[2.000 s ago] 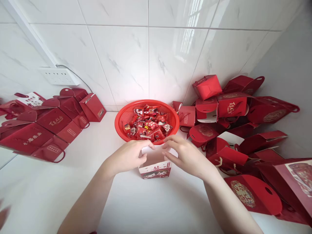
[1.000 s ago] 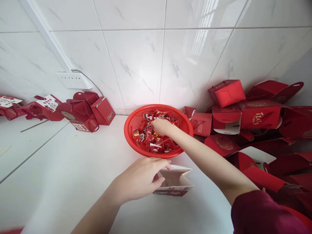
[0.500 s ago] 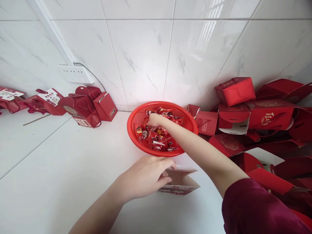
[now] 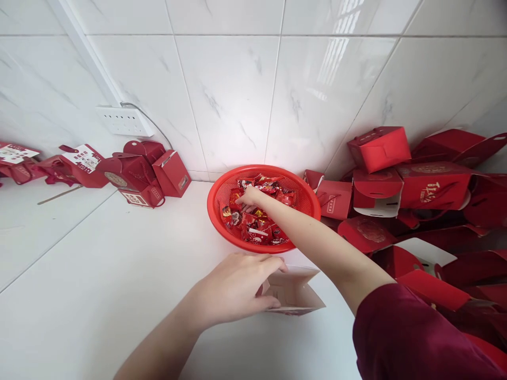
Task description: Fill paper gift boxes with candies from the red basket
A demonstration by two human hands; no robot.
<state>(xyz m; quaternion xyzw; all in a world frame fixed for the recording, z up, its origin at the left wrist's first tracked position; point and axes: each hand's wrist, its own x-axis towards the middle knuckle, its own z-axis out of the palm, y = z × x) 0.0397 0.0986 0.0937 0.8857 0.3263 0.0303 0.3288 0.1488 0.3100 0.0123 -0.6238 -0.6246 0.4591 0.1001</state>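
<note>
My left hand (image 4: 241, 287) grips the left end of a small paper gift bag (image 4: 304, 287), thumb and fingers at its rim. The bag stands with its mouth open; its inside is pale, and some red print shows low on its front. Behind it sits a red plastic basket (image 4: 214, 219) holding red-wrapped candies (image 4: 257, 235). My right hand (image 4: 250, 198) reaches into the basket from the right, over the candies. Its fingers are slightly apart and touch or hover close to the wrappers; the fingertips are partly hidden.
Red gift boxes (image 4: 431, 184) are piled along the right side, close to my right arm. More red boxes (image 4: 130, 171) stand at the left by the tiled wall (image 4: 225, 95). A white power strip (image 4: 124, 121) with a cable is on the wall. The white tabletop (image 4: 150, 253) lies beneath.
My right hand has shifted slightly within the basket, its fingers now reaching out a little further. The bag's mouth has tilted a bit more toward me, showing more of its inside.
</note>
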